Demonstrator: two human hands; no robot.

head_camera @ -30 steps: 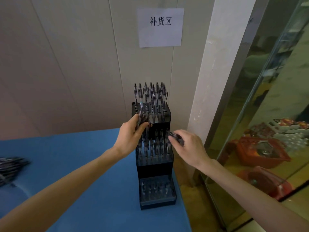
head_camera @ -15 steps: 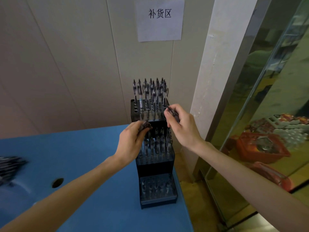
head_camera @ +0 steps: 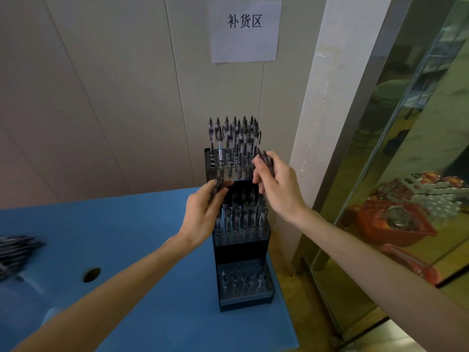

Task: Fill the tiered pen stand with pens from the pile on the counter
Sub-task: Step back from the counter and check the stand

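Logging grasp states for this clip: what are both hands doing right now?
Left hand: grips pens by the stand.
Right hand: pinches one pen at the top tier.

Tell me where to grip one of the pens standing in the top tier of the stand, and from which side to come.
Pinch the upper barrel of a front-row pen with thumb and forefinger, coming from above and the front. The pens stand upright in the stand, lower ends sunk in holes, tops free, and packed close, so probably only a straight upward pull clears the neighbours.
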